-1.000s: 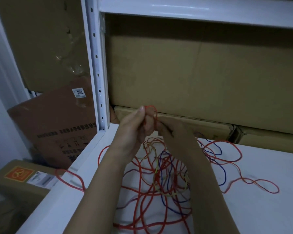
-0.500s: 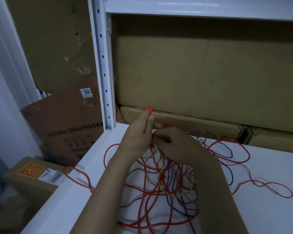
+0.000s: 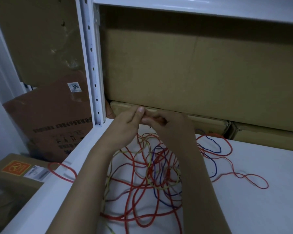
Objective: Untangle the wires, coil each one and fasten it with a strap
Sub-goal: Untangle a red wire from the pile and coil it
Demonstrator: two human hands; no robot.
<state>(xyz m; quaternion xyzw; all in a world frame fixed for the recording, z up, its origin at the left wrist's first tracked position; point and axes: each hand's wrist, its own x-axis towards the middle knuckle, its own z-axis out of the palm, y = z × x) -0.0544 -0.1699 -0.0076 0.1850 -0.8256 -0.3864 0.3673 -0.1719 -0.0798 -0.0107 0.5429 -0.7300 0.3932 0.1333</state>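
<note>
A tangle of red wire, blue wire and thin yellow wire lies spread on the white shelf board. My left hand and my right hand meet fingertip to fingertip above the tangle's far side. Both pinch a short piece of red wire between them; only a reddish bit shows among the right fingers. Strands rise from the pile to the underside of my hands. No strap is visible.
A big cardboard box fills the back of the shelf, on flatter boxes. The white perforated post stands at left. A red loop hangs over the shelf's left edge. Brown cartons sit beyond it.
The small red loop held up above my fingertips has gone down between my hands. The hands have closed together and dropped slightly; the tangle lies as before.
</note>
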